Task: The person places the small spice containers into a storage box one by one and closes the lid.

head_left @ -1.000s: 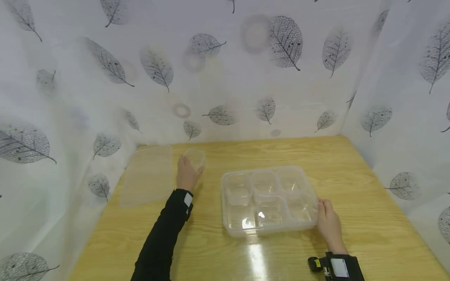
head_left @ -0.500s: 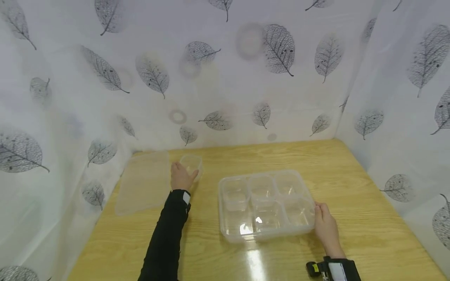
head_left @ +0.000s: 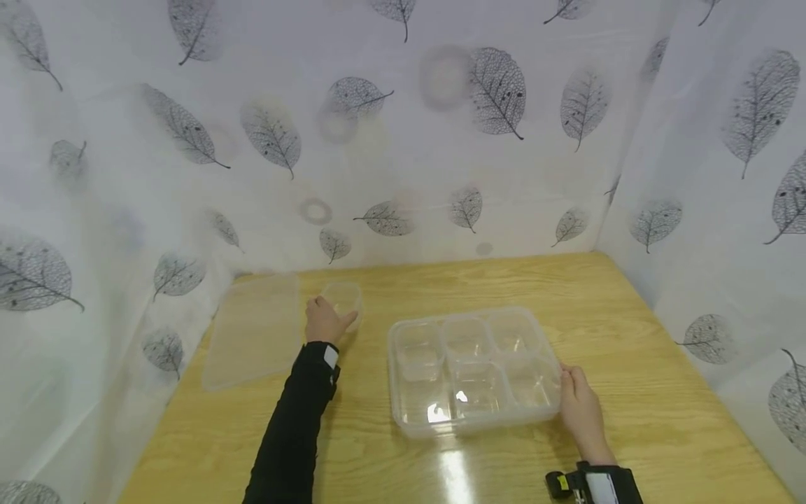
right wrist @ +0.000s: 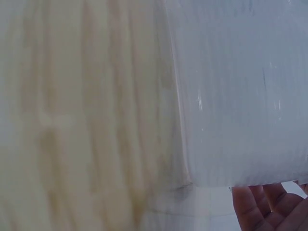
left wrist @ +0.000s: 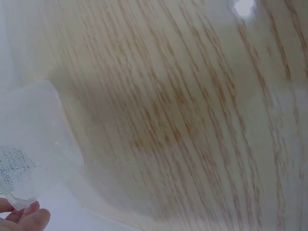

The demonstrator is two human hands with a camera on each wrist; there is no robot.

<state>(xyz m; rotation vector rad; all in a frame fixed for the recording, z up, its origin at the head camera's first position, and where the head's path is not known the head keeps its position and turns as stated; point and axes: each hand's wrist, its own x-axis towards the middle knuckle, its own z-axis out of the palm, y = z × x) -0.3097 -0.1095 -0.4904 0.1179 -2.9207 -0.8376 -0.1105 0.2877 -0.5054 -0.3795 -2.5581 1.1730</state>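
Note:
My left hand [head_left: 327,322] holds a small clear plastic tub [head_left: 348,295] at the back left of the table. In the left wrist view, the fingers and thumb [left wrist: 39,219] pinch the rim of that tub [left wrist: 48,130]. A larger clear storage box [head_left: 398,392] with several compartments sits in the middle of the table, slightly turned. My right hand [head_left: 582,413] grips its right side. The right wrist view has the fingers [right wrist: 245,204] at the edge of the box wall [right wrist: 240,96], partly out of frame.
A flat translucent lid or sheet [head_left: 255,332] lies at the back left, left of the tub. The wooden table [head_left: 378,462] is enclosed by white leaf-print curtains [head_left: 390,168] at the back and both sides. A bright reflection lies in front of the box.
The head view has tilted up and turned slightly, so everything sits lower and further left. Both hands keep their holds on the tub and the box, with little other movement.

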